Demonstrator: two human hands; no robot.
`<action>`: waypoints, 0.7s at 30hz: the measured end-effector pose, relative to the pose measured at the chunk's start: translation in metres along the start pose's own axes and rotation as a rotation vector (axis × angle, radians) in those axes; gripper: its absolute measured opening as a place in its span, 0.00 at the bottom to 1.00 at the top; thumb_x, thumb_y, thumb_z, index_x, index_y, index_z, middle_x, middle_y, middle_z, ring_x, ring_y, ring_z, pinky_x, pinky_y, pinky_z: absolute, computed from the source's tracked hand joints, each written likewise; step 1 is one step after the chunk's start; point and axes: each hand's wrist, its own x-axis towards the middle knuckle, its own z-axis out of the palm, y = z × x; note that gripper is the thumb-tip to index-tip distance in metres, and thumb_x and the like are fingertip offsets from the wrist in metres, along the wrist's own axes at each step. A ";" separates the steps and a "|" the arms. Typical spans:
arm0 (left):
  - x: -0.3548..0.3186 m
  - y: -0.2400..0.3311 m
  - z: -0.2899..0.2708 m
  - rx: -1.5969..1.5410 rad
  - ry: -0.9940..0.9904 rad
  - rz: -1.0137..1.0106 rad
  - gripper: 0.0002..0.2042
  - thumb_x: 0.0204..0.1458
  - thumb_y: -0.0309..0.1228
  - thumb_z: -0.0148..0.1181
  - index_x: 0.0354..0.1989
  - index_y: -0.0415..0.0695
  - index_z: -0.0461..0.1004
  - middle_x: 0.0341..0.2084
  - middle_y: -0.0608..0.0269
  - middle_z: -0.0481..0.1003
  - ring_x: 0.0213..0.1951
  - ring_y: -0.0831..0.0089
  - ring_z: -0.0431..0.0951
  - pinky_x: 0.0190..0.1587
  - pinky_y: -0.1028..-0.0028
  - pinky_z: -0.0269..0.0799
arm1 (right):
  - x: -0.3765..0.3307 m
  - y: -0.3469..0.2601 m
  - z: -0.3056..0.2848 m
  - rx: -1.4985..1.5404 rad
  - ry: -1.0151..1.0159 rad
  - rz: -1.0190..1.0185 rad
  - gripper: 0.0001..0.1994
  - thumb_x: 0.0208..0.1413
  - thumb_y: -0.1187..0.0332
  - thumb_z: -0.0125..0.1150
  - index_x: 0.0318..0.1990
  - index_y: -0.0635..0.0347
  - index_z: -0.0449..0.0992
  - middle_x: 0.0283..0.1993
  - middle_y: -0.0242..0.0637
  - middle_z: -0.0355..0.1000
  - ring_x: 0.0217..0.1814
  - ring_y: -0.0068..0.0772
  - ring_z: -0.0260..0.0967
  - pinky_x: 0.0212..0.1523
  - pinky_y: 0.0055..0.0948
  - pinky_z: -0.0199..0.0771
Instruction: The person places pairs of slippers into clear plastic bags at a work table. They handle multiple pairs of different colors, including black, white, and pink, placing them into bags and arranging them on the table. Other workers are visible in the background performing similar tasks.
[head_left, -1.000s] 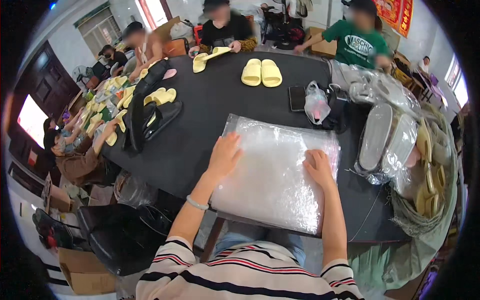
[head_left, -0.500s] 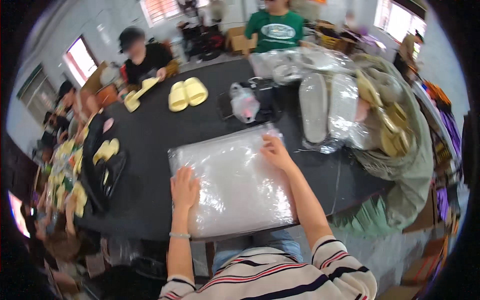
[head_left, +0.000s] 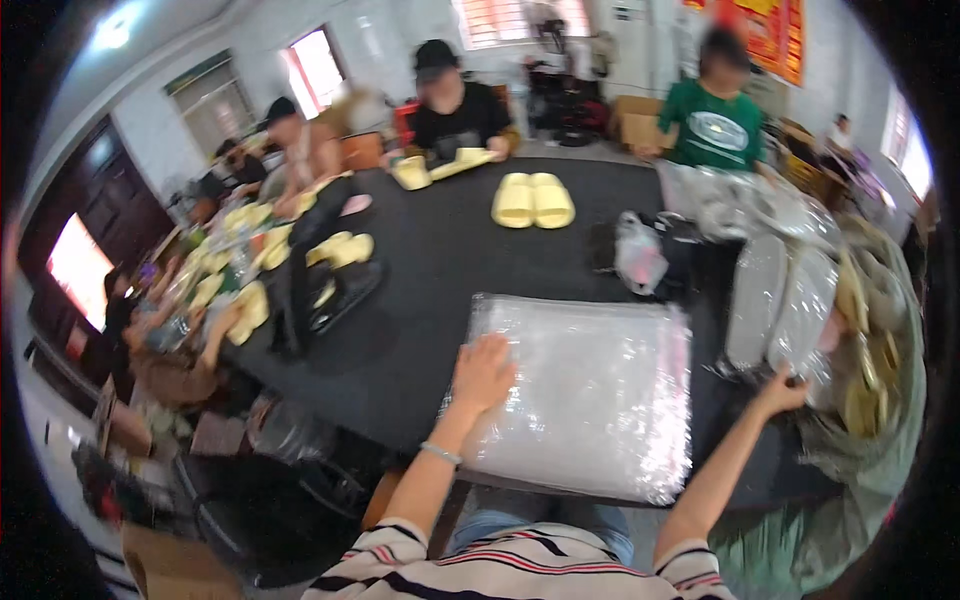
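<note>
Straight ahead in the head view, one broad stack of clear plastic sheets (head_left: 600,400) lies flat on a black tabletop (head_left: 420,270), directly before the person in the striped top, presumably for easy reach. The left hand (head_left: 484,375) rests palm down on the stack's left side, fingers spread and gripping nothing, probably steadying the slippery pile. The right hand (head_left: 780,394) reaches out to the right, its fingers bent at the lower end of two grey slippers (head_left: 758,300) in clear wrap; whether they pinch the wrap, I cannot tell. Those slippers lie side by side, seemingly kept together by their wrapping, near one green cloth sack (head_left: 868,465). Beyond the stack, two yellow slippers (head_left: 515,202) sit as a pair, with one small see-through bag (head_left: 640,258) to their right. The sheets are too thin to count.
</note>
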 end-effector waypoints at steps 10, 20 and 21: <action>-0.012 -0.014 0.003 0.029 -0.051 -0.068 0.30 0.60 0.52 0.39 0.69 0.53 0.52 0.69 0.58 0.50 0.70 0.59 0.48 0.69 0.54 0.39 | -0.029 -0.016 0.029 1.105 -0.367 0.946 0.32 0.56 0.56 0.63 0.60 0.71 0.61 0.60 0.44 0.63 0.58 0.40 0.63 0.55 0.36 0.67; -0.011 -0.014 0.003 0.055 -0.080 -0.073 0.31 0.61 0.54 0.36 0.69 0.51 0.51 0.70 0.60 0.48 0.70 0.62 0.46 0.69 0.54 0.38 | -0.041 -0.081 0.002 0.942 -0.441 0.410 0.27 0.61 0.61 0.58 0.61 0.66 0.61 0.56 0.40 0.67 0.55 0.29 0.64 0.49 0.29 0.67; -0.009 -0.012 0.003 0.055 -0.082 -0.067 0.31 0.61 0.54 0.36 0.69 0.51 0.51 0.70 0.60 0.48 0.70 0.62 0.46 0.69 0.54 0.38 | -0.041 -0.056 0.008 0.908 -0.515 0.411 0.26 0.61 0.62 0.57 0.62 0.66 0.61 0.56 0.40 0.67 0.54 0.27 0.64 0.48 0.28 0.67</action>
